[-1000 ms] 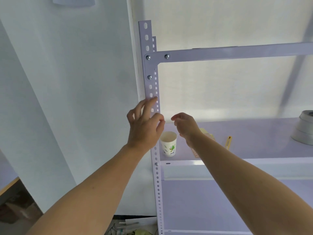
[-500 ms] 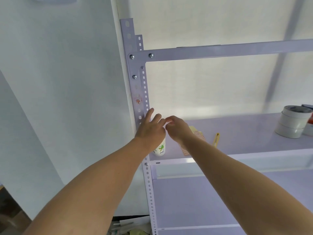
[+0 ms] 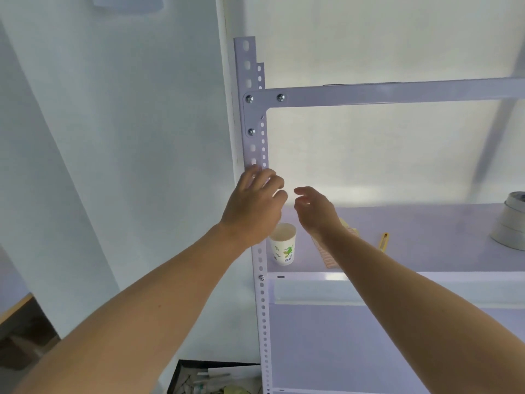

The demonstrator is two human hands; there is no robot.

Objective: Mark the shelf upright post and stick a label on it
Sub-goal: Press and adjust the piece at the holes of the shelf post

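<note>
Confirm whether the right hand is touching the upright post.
No. The right hand hangs in the air to the right of the upright post; only the left hand rests on it.

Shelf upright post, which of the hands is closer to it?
Left. The left hand rests its fingers on the shelf upright post; the right hand hovers to the post's right, clear of it.

Our left hand (image 3: 252, 206) covers a stretch of the upright post (image 3: 239, 81), the tape rolls (image 3: 508, 226) run off the right edge, and the print on the paper cup (image 3: 282, 247) is too small to read.
</note>
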